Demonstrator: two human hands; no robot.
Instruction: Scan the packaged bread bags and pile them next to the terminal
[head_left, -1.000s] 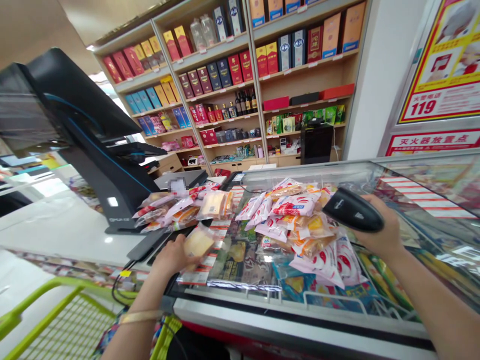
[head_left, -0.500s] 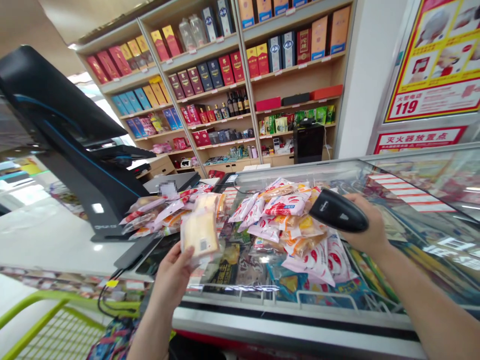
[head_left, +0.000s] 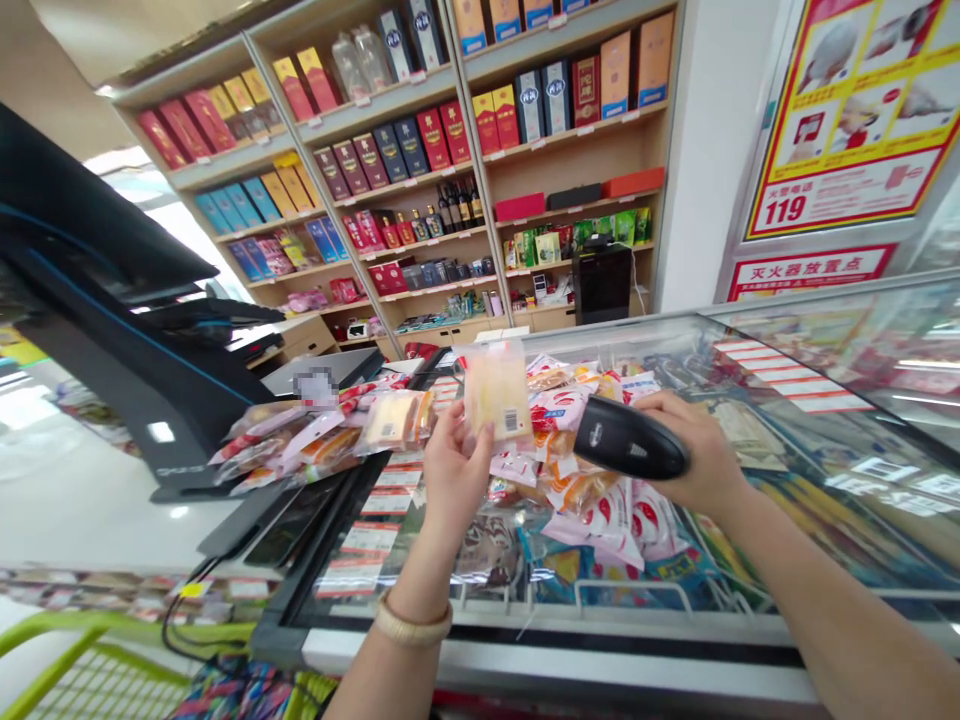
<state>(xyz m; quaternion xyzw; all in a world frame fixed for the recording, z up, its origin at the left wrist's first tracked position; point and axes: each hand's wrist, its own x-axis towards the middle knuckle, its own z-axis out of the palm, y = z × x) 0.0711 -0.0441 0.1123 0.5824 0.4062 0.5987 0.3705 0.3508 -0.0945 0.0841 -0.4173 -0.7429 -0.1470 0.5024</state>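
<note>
My left hand [head_left: 459,465] pinches a clear-wrapped packet of sliced bread [head_left: 496,392] by its lower edge, holding it upright with a barcode facing me. To its right, my right hand [head_left: 694,445] is closed around a black barcode scanner [head_left: 630,438], whose head points left toward the packet. Below and behind both lies a pile of wrapped bread packs [head_left: 600,510] on the glass top of a freezer. Another bread packet [head_left: 391,420] rests to the left of my left hand, beside a second heap of wrapped packs [head_left: 300,440].
A dark checkout terminal [head_left: 112,330] stands on the white counter [head_left: 60,520] at left. The freezer [head_left: 795,480] has a white wire rack under its glass. A green shopping cart [head_left: 60,660] is at lower left. Shelves [head_left: 420,180] of boxes and bottles line the back.
My left hand has moved right, bringing a bread packet close to the scanner. A bread packet now lies by the left heap. My right hand and the scanner have shifted slightly left in view.
</note>
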